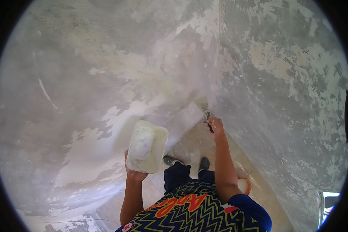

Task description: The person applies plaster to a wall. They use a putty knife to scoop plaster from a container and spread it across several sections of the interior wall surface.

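My left hand (137, 175) is closed on the lower end of a pale rectangular plastic tub (147, 146), tilted with its inside facing up. White plaster is smeared over the bottom and walls of the tub. Ahead and to the right, my right hand (216, 126) grips the dark handle of a putty knife (210, 126) low in the corner where two walls meet. The knife's blade lies close to the wall and is hard to make out. Around it, the left wall (162, 73) carries patches of white plaster over grey.
The right wall (274, 108) is grey with scattered white patches. Below lies a tiled floor (191, 149), where my dark shoes (204, 164) stand. A round container with an orange rim (246, 186) sits beside my right arm. Something bright (328, 207) shows at the lower right.
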Action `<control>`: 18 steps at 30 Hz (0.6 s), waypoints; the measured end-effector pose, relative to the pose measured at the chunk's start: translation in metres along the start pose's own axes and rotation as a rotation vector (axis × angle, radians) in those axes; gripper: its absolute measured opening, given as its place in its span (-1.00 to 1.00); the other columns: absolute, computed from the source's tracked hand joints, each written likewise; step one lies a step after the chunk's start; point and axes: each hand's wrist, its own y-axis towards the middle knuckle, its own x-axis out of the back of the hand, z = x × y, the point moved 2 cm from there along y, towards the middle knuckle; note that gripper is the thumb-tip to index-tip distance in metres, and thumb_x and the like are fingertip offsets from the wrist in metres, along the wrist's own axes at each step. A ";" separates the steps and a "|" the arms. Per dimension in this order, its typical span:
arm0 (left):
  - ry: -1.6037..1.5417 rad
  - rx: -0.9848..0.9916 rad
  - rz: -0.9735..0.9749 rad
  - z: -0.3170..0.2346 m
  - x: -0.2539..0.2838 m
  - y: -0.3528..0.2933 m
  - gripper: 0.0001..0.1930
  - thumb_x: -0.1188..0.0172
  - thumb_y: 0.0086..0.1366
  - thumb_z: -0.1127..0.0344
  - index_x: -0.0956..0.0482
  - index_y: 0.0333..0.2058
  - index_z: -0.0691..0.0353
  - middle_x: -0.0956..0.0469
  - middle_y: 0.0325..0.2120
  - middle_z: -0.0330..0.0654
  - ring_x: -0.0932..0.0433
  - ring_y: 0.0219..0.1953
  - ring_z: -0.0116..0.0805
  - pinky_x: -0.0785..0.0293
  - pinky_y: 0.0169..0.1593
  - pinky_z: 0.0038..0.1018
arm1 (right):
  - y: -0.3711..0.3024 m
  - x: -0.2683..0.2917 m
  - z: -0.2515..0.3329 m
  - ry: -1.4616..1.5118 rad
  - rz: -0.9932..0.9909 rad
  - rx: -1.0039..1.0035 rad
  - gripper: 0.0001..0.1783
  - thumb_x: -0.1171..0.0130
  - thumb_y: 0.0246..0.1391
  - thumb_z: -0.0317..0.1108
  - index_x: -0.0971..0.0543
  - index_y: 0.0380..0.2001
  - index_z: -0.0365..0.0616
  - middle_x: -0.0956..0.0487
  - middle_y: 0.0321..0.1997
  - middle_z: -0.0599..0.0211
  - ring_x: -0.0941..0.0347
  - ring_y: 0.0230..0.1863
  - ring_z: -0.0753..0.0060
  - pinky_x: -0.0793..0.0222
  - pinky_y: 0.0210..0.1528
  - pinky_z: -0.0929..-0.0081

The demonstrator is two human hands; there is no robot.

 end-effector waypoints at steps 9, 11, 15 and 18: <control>0.028 -0.175 -0.074 -0.002 0.006 -0.022 -0.42 0.08 0.47 -0.11 -0.40 0.31 0.10 -0.53 0.20 -0.10 -0.54 0.19 -0.03 -0.54 0.20 -0.03 | 0.016 -0.037 -0.059 -0.238 -0.153 0.224 -0.75 -0.15 0.13 -0.26 -0.58 -0.40 -0.29 -0.58 -0.53 0.19 -0.45 -0.61 0.32 -0.33 -0.57 0.32; -0.010 -0.227 -0.080 -0.006 0.015 -0.031 -0.41 0.06 0.47 -0.11 -0.39 0.32 0.09 -0.51 0.22 -0.09 -0.52 0.21 -0.04 -0.54 0.21 -0.03 | 0.010 -0.080 -0.069 -0.417 -0.145 0.284 -0.66 -0.15 0.20 -0.23 -0.54 -0.22 -0.38 -0.61 -0.36 -0.01 -0.54 -0.39 0.07 -0.44 -0.33 0.13; -0.110 -0.334 -0.082 -0.018 0.033 -0.060 -0.41 0.07 0.47 -0.13 -0.39 0.32 0.06 -0.49 0.24 -0.08 -0.51 0.22 -0.02 -0.51 0.23 0.00 | -0.042 -0.207 -0.059 -0.655 -0.019 0.657 -0.29 -0.17 0.20 -0.27 -0.24 0.24 -0.61 -0.47 0.12 -0.42 -0.40 0.19 -0.35 -0.27 0.29 -0.04; -0.125 -0.389 -0.033 -0.020 0.035 -0.064 -0.41 0.07 0.47 -0.16 -0.40 0.31 0.05 -0.49 0.22 -0.04 -0.53 0.18 0.03 -0.52 0.20 0.03 | -0.050 -0.260 -0.059 -0.696 -0.065 0.715 -0.22 -0.12 0.21 -0.31 -0.12 0.24 -0.79 -0.16 0.32 -0.71 0.02 0.44 -0.59 0.26 0.56 -0.07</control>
